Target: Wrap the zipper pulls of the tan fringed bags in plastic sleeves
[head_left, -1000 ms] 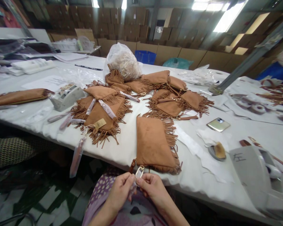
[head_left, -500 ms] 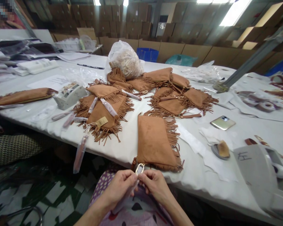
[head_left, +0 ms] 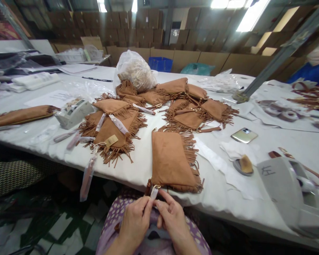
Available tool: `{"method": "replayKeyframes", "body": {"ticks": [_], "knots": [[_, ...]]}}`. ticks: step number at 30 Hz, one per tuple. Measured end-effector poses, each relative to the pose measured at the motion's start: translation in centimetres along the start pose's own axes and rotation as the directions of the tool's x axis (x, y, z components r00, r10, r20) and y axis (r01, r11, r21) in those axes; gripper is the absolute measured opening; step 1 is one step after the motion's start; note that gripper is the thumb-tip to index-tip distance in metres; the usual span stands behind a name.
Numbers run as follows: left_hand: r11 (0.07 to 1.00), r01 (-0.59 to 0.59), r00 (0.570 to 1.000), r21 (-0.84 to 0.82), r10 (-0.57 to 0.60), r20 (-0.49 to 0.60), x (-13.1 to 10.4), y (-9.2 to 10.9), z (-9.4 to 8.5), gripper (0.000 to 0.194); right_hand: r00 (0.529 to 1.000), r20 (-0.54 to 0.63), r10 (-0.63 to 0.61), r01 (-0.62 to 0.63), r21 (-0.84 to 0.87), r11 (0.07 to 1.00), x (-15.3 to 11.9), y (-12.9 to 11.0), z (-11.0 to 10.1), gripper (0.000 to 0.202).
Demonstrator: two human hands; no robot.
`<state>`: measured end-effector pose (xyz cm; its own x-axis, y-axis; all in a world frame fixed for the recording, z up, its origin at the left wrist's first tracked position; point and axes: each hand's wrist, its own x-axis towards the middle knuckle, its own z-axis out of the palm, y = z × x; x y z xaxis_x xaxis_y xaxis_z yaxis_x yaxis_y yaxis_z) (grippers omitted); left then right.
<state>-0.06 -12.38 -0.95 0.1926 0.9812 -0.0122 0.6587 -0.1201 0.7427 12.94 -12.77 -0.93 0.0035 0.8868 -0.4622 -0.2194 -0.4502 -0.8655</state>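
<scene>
Close to me at the table's edge lies a brown fringed pouch (head_left: 170,161), its fringe to the right and bottom. A gold metal clasp (head_left: 156,187) hangs from its lower left corner, with a white wrapping (head_left: 154,193) over its lower part. My left hand (head_left: 136,217) pinches this wrapped clasp from below. On the other side my right hand (head_left: 173,216) has its thumb against the wrapping and its index finger stretched towards the metal ring; its other fingers are curled. A brown tassel (head_left: 148,186) dangles beside the clasp.
Fringed pouches with wrapped straps (head_left: 119,127) lie to the left, and more pouches (head_left: 191,113) farther back. A tape dispenser (head_left: 74,113) stands left, a larger one (head_left: 287,191) right. A phone (head_left: 244,135) and a bag of filling (head_left: 135,71) are on the table (head_left: 138,170).
White wrapping now covers more of the clasp, whose metal frame showed before. My right index finger has straightened towards the ring. The camera view has shifted slightly.
</scene>
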Motion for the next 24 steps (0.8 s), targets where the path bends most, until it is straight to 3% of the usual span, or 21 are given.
{"method": "replayKeyframes", "body": {"ticks": [5, 9, 11, 13, 15, 19, 22, 24], "knots": [[0.997, 0.079, 0.996, -0.001, -0.079, 0.037, -0.2, -0.4, 0.2, 0.026, 1.0, 0.0, -0.029, 0.029, 0.085, 0.996, -0.1, 0.4, 0.4, 0.076], [0.944, 0.207, 0.978, -0.257, -0.21, 0.019, 0.2, 0.5, -0.2, 0.013, 1.0, -0.002, -0.009, 0.009, 0.184, 0.983, -0.3, 0.1, 0.4, 0.074], [0.874, 0.252, 0.966, -0.415, -0.254, 0.051, 0.5, 0.9, -0.3, 0.021, 0.999, 0.054, 0.003, -0.016, 0.256, 0.967, -0.3, -0.3, 0.5, 0.068], [0.763, 0.271, 0.962, -0.587, -0.234, 0.14, 0.8, 0.9, -0.2, 0.027, 0.991, 0.136, 0.0, -0.045, 0.334, 0.941, -0.2, -0.8, 0.6, 0.055], [0.584, 0.307, 0.952, -0.751, -0.185, 0.245, 1.2, 0.4, 0.2, 0.032, 0.974, 0.226, 0.024, -0.117, 0.407, 0.906, 0.2, -1.1, 0.5, 0.041], [0.2, 0.498, 0.865, -0.844, -0.054, 0.498, 1.8, -0.9, 1.0, 0.038, 0.932, 0.352, 0.083, -0.257, 0.485, 0.836, 1.6, -0.9, 0.1, 0.033], [0.072, 0.607, 0.795, -0.791, -0.065, 0.604, 1.6, -1.6, 1.2, 0.037, 0.934, 0.356, 0.032, -0.169, 0.36, 0.918, 2.2, -0.3, -0.4, 0.034], [-0.017, 0.649, 0.756, -0.761, -0.102, 0.647, 1.1, -1.8, 1.2, 0.041, 0.957, 0.288, -0.032, 0.003, 0.101, 0.995, 1.8, 0.1, -1.1, 0.036]]}}
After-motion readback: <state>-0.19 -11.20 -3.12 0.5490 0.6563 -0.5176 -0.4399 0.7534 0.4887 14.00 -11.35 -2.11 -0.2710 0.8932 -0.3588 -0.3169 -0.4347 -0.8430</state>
